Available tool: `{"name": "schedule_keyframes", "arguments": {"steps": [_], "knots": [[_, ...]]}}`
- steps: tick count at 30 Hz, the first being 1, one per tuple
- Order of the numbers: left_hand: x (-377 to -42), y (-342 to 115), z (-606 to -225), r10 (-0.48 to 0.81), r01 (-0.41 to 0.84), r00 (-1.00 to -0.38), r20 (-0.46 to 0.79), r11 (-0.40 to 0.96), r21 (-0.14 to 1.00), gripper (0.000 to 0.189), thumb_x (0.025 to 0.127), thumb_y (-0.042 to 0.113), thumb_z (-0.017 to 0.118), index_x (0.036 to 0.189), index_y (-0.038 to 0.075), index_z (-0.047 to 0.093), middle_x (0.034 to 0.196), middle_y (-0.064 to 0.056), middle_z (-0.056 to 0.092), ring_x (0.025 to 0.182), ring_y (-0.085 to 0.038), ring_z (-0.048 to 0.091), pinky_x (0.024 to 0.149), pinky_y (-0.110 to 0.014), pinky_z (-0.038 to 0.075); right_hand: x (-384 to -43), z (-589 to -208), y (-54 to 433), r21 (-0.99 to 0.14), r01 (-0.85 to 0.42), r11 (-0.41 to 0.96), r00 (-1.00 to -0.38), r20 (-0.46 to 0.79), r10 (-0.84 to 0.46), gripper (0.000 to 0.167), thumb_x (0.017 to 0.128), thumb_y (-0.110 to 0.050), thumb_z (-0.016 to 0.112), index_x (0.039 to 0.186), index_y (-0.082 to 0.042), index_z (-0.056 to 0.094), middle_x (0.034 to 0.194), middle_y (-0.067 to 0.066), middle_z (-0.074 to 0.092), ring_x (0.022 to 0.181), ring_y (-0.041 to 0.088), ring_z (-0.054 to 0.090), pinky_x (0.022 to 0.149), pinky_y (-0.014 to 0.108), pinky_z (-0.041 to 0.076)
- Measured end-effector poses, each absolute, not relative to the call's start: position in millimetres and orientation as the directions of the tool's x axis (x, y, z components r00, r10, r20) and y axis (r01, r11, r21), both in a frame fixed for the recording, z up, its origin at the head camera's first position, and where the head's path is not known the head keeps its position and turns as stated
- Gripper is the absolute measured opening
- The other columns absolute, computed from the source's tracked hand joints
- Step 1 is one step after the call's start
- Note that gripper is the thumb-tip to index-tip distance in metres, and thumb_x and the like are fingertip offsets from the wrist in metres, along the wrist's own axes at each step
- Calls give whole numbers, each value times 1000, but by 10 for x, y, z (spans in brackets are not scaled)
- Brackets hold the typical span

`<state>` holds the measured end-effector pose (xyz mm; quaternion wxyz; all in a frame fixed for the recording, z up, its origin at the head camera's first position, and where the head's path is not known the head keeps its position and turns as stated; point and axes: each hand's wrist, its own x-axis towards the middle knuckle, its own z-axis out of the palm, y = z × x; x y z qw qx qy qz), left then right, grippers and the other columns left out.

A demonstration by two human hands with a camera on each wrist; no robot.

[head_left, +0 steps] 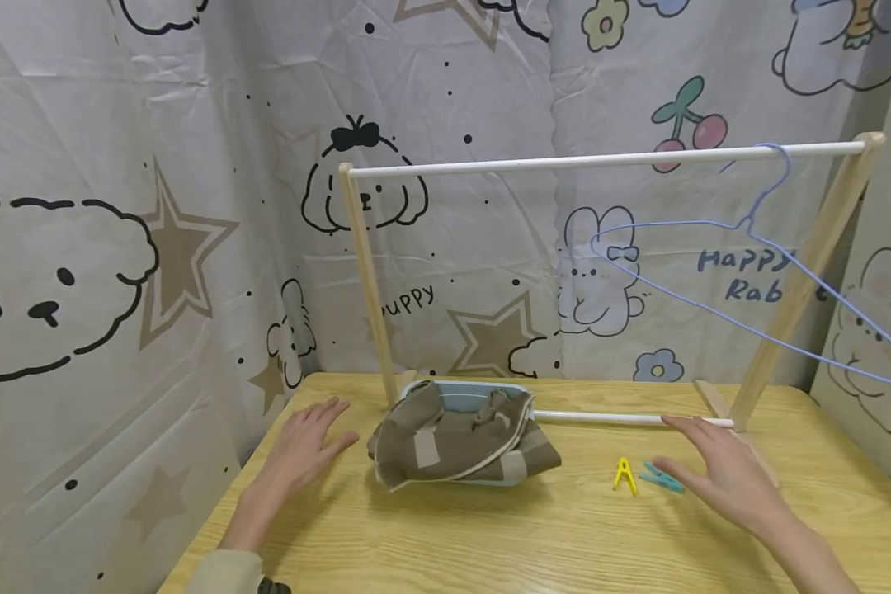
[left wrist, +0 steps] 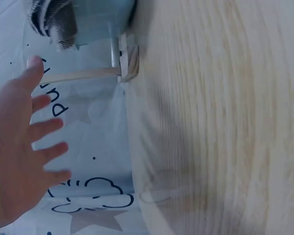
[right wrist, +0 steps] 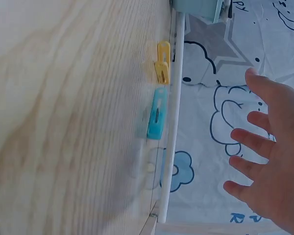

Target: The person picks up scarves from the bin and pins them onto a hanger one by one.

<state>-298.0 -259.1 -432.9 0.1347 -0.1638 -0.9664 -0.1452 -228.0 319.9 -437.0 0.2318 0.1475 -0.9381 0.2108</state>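
Observation:
My left hand (head_left: 300,445) hovers with spread fingers at the table's left side, apart from a light blue basket (head_left: 464,396). A brown cloth with pale patches (head_left: 453,441) lies bunched in the basket and drapes over its front rim. On the right, my right hand (head_left: 731,470) is held over the table, fingers extended and holding nothing. Nearest to it are a teal clothespin (head_left: 662,477) and a yellow clothespin (head_left: 624,477). Both clothespins also show in the right wrist view, lying side by side. A blue-violet wire hanger (head_left: 683,304) hangs from the rack's top bar.
A wooden-legged rack with a white top bar (head_left: 564,163) stands across the back of the table (head_left: 445,544). Its lower white bar (head_left: 601,417) runs near the tabletop, behind the clothespins. A printed curtain (head_left: 490,247) hangs close behind.

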Motion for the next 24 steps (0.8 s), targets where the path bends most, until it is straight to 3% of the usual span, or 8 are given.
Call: {"name": "schedule_keyframes", "arguments": {"steps": [8, 17, 24], "knots": [[-2953, -2544, -4338, 351, 455, -883, 313, 803, 384, 53, 100, 43, 57, 145, 17, 51, 149, -12, 49, 138, -39, 44, 112, -61, 34, -2301, -4343, 2947, -483, -399, 779, -882, 435, -182, 52, 92, -31, 71, 136, -6, 57, 131, 19, 61, 122, 45, 53, 94, 65, 42], [-2877, -2479, -4259, 410, 528, -845, 344, 742, 412, 48, 96, 45, 61, 139, 25, 56, 145, -2, 54, 134, -30, 51, 105, -55, 45, -2428, -4350, 2585, -534, -455, 713, -872, 429, -235, 44, 96, -27, 66, 135, -7, 58, 125, 10, 66, 117, 36, 60, 93, 60, 49], [-2832, -2465, -4260, 435, 558, -824, 362, 731, 393, 50, 94, 45, 64, 139, 25, 56, 145, 0, 53, 133, -28, 52, 105, -52, 47, -2534, -4324, 2391, -543, -478, 690, -864, 432, -258, 42, 97, -25, 66, 135, -9, 59, 125, 6, 67, 113, 29, 63, 89, 51, 52]]}}
